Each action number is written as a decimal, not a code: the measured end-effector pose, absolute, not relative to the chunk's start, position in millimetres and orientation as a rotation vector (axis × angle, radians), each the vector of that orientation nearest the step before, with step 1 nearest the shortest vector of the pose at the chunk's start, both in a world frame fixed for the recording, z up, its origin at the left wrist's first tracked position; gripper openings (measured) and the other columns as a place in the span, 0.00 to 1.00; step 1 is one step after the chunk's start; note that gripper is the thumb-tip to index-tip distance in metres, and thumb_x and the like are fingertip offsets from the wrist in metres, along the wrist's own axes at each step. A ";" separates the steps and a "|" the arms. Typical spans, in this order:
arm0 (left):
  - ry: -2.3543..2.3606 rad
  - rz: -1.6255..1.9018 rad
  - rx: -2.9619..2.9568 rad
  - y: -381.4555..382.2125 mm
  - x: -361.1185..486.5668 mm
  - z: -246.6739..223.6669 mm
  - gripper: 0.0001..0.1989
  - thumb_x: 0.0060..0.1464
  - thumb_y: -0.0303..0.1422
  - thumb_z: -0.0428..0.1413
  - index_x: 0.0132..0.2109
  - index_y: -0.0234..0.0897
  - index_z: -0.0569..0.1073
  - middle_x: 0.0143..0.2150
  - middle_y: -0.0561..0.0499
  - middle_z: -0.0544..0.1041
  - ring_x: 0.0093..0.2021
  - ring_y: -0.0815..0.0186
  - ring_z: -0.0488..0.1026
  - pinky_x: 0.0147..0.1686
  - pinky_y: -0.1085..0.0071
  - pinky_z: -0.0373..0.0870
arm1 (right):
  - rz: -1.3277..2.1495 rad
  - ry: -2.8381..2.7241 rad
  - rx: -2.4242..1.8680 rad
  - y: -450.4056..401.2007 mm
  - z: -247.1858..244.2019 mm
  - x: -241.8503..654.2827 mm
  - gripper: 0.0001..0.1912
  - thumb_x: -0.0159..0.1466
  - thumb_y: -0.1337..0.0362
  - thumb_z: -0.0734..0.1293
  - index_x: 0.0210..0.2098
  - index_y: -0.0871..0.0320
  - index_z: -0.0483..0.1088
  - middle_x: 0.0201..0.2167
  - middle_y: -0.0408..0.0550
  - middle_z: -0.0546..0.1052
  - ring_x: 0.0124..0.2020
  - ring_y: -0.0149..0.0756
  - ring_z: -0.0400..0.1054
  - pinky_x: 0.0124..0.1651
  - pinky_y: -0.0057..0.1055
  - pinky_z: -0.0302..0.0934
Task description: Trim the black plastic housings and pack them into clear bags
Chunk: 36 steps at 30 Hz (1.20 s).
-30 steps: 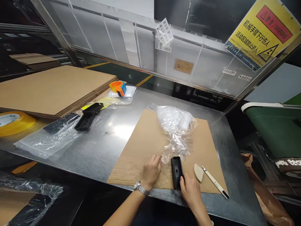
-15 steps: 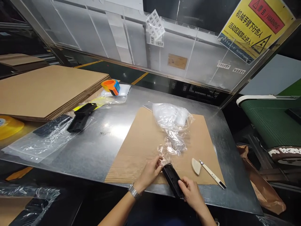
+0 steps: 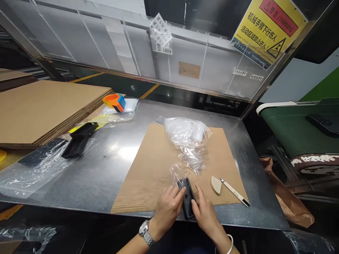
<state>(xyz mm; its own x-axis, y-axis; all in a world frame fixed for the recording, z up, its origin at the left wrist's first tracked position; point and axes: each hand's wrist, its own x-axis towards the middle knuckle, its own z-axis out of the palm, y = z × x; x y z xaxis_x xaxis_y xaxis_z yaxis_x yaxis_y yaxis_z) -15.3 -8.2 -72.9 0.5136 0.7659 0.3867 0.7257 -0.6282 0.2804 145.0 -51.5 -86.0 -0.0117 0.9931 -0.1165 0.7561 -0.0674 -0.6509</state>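
A long black plastic part (image 3: 186, 201) lies at the cardboard's front edge, between both hands. My left hand (image 3: 169, 206), with a metal watch at the wrist, closes on its left side, fingertips over its top. On its right side rests my right hand (image 3: 206, 211), thumb against the part, index finger stretched out and apart. A crumpled piece of clear film (image 3: 178, 173) touches the part's far end. Behind it, a clear bag with white contents (image 3: 185, 132) sits on the cardboard sheet (image 3: 143, 176). A beige wedge (image 3: 216, 185) and a pen-like tool marked A26 (image 3: 234, 192) lie at the right.
Stacked cardboard (image 3: 53, 109) stands at the left. Near it are an orange and blue tape roll (image 3: 114, 102), another black part (image 3: 79, 140) and plastic bags (image 3: 34, 169). A green conveyor (image 3: 293, 127) runs at the right; a metal frame stands behind the table.
The black part has turned more upright in view, and a different face shows. My left hand has moved from the film onto it. A black object shows more fully on the conveyor.
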 end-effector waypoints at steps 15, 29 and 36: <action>0.869 0.940 2.795 -17.6 1.9 -54.1 0.08 0.57 0.24 0.46 0.40 0.31 0.70 0.26 0.49 0.68 0.28 0.64 0.62 0.28 0.68 0.58 | 0.726 -1.872 -1.838 -56.5 -67.3 153.0 0.33 0.63 0.63 0.55 0.64 0.69 0.40 0.19 0.44 0.71 0.19 0.36 0.64 0.24 0.28 0.54; 0.769 0.598 2.645 15.0 20.1 35.9 0.09 0.54 0.22 0.47 0.35 0.37 0.70 0.27 0.52 0.71 0.30 0.65 0.67 0.28 0.70 0.62 | 1.067 -1.709 -1.505 -63.4 24.0 208.1 0.11 0.61 0.64 0.61 0.41 0.58 0.70 0.18 0.39 0.68 0.20 0.27 0.61 0.25 0.23 0.53; 0.265 0.918 2.561 -4.6 76.8 65.4 0.09 0.55 0.24 0.46 0.40 0.38 0.68 0.27 0.53 0.70 0.27 0.68 0.68 0.25 0.75 0.64 | 1.171 -0.703 -1.331 -105.3 -1.6 214.4 0.30 0.61 0.40 0.51 0.41 0.58 0.68 0.24 0.42 0.69 0.20 0.26 0.62 0.20 0.22 0.55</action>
<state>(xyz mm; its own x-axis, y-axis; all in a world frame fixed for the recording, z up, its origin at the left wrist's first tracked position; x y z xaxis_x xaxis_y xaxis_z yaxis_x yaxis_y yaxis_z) 76.8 -4.6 65.4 0.7659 0.3075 0.5647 0.0408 -0.8997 0.4346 214.4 -105.3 -1.6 0.3175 0.9219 -0.2221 -0.2375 -0.1494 -0.9598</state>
